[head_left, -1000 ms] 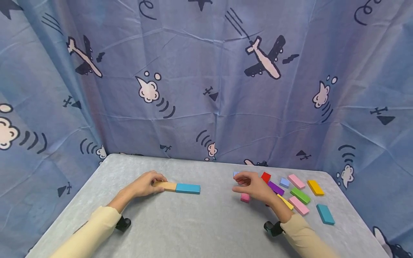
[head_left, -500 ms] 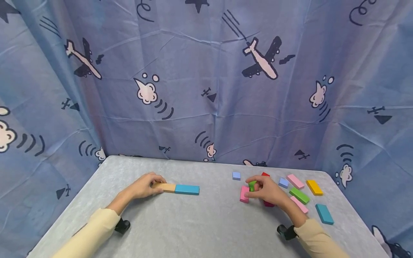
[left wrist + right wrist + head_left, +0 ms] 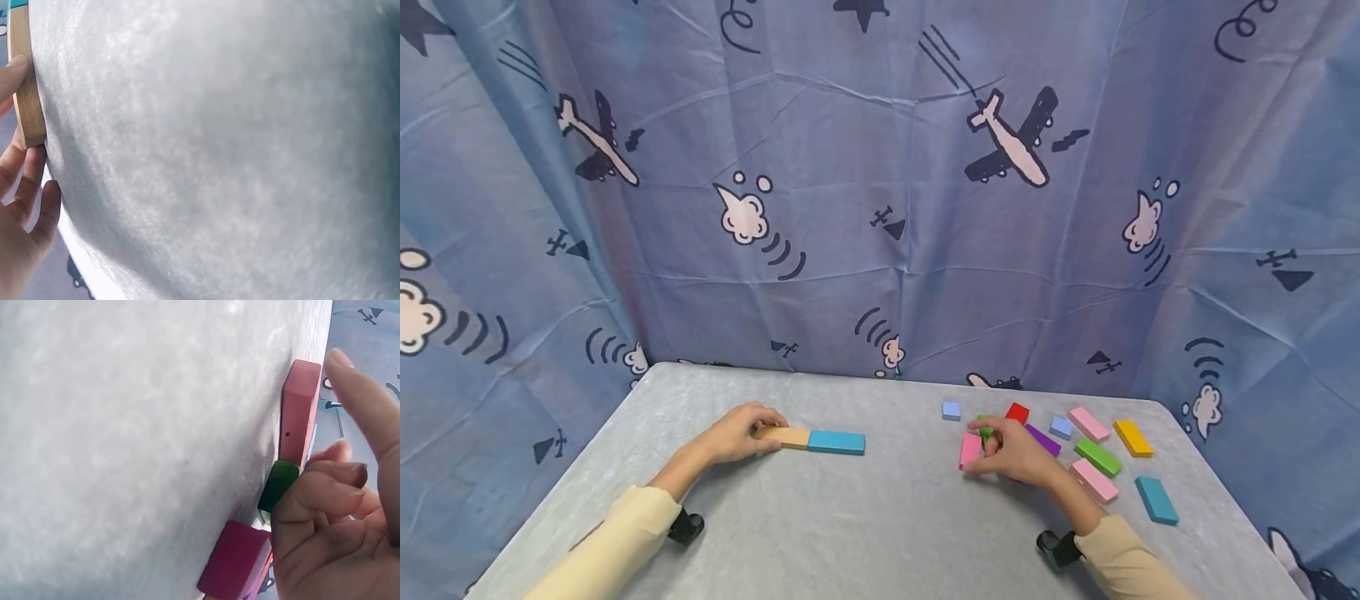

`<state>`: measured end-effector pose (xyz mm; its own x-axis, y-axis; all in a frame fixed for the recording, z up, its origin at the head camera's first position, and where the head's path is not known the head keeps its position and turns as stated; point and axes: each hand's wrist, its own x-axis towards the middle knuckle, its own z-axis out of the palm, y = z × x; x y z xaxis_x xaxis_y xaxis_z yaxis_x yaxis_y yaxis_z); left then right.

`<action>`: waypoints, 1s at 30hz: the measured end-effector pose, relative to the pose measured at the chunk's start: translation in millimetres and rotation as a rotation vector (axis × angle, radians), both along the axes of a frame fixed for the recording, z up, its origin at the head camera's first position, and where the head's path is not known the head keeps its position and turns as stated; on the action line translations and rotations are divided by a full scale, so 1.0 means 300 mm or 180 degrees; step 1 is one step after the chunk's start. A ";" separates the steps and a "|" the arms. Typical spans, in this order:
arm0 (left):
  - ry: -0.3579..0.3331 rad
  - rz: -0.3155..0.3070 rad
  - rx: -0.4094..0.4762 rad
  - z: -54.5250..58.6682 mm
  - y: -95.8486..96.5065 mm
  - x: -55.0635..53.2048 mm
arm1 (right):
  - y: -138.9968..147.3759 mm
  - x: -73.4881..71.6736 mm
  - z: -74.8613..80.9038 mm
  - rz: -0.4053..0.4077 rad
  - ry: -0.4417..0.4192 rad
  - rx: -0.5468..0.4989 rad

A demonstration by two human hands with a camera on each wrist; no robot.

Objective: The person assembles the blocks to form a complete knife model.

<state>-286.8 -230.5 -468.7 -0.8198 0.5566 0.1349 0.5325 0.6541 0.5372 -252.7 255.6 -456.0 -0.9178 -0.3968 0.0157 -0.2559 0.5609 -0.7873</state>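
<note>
In the head view my left hand (image 3: 751, 432) pinches a tan wooden block (image 3: 793, 437). The left wrist view shows the thumb on that block (image 3: 28, 94). A blue block (image 3: 837, 443) lies end to end with it on the right. My right hand (image 3: 1018, 452) reaches around a pink block (image 3: 971, 450), its thumb by the near end. In the right wrist view one finger stretches past the pink block (image 3: 299, 412) with a gap, and other fingers are curled beside a green block (image 3: 279, 486). Contact with the green block is unclear. A magenta block (image 3: 234, 559) lies lower.
Right of the right hand lie several loose blocks, among them purple (image 3: 1043, 441), red (image 3: 1017, 413), yellow (image 3: 1132, 437), green (image 3: 1097, 456) and teal (image 3: 1157, 500). A small light-blue block (image 3: 951, 411) sits behind the pink one. A patterned curtain (image 3: 850, 208) rises behind the grey table (image 3: 850, 525).
My right hand has moved right and then slightly back left, its thumb now at the pink block's near end. The left hand and its two blocks stay in place.
</note>
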 end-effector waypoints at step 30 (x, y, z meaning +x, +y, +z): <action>0.0011 0.0000 0.0062 0.004 0.002 0.006 | -0.046 -0.002 0.004 0.0150 0.0047 -0.0236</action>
<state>-285.0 -229.9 -467.4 -0.8193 0.5538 0.1485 0.5343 0.6436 0.5480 -253.3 241.7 -454.8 -0.8975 -0.4369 0.0600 -0.2926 0.4882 -0.8222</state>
